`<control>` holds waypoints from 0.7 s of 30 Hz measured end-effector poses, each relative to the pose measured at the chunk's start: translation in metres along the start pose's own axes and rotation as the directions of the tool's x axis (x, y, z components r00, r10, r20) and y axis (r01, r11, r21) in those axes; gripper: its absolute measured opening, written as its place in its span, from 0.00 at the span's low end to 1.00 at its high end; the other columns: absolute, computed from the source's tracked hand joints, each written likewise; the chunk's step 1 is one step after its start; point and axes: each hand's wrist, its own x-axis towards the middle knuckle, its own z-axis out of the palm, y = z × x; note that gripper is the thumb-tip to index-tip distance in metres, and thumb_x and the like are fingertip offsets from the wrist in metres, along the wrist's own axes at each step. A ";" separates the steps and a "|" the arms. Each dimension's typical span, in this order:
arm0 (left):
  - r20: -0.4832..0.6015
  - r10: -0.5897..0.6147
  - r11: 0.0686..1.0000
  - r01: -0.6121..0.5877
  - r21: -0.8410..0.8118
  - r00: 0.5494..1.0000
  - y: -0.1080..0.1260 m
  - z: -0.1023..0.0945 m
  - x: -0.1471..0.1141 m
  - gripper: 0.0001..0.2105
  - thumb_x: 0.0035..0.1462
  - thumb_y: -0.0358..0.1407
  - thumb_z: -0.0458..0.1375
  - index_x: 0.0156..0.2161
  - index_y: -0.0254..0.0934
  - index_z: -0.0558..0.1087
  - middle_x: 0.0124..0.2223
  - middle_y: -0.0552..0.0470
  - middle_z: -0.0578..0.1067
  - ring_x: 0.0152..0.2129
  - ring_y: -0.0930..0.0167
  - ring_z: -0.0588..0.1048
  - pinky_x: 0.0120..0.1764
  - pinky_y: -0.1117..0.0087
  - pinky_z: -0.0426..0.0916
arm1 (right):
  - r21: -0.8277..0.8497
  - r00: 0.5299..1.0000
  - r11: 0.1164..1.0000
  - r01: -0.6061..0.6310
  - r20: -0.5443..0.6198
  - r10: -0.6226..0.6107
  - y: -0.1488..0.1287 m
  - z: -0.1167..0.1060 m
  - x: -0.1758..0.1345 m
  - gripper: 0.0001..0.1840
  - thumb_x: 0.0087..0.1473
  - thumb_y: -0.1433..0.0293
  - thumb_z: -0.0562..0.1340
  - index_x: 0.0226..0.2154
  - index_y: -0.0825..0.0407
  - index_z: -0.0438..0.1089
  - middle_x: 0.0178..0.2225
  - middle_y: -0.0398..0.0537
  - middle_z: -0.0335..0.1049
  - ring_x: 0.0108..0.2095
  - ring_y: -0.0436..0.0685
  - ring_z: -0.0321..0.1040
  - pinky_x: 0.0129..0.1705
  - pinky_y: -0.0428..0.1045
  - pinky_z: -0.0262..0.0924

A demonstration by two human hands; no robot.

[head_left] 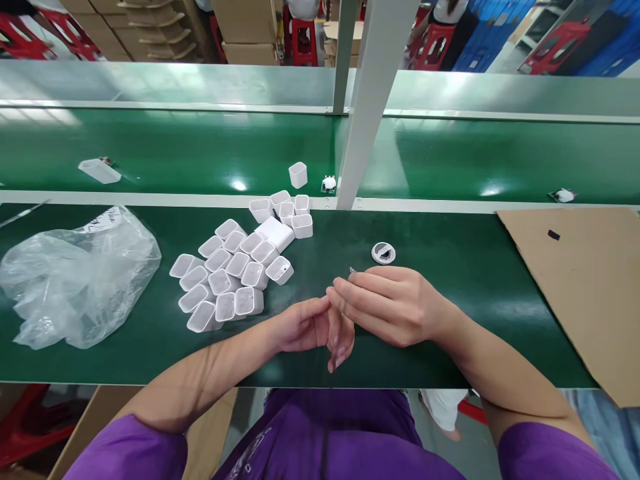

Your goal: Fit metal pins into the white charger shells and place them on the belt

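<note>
My right hand [395,303] is closed in a pinch over the green table, and a tiny silvery part [352,270] pokes out at its fingertips. Palm up and fingers curled, my left hand [320,327] meets those fingertips with its thumb and index; what it holds, if anything, is hidden. Just beyond my right hand lies a round white piece [383,253] with a dark and silvery centre. To the left of my hands stand many small white open-topped housings [225,283] in a loose cluster, with a flat white block [275,233] among them.
A clear plastic bag [83,277] lies at the left, a cardboard sheet [585,287] at the right. Behind the metal upright [373,87], a green conveyor belt [200,150] carries a white housing [298,175] and small white-topped electronic parts [329,184]. People sit farther back.
</note>
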 end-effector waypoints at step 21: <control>0.021 0.074 0.993 -0.076 0.092 0.997 -0.001 -0.002 0.000 0.25 0.57 0.54 0.52 0.20 0.35 0.74 0.22 0.48 0.69 0.22 0.68 0.72 0.20 0.70 0.67 | 0.530 0.906 0.790 -0.308 -0.090 0.414 -0.008 0.021 0.001 0.03 0.58 0.76 0.61 0.36 0.55 0.69 0.31 0.48 0.73 0.31 0.49 0.72 0.34 0.43 0.68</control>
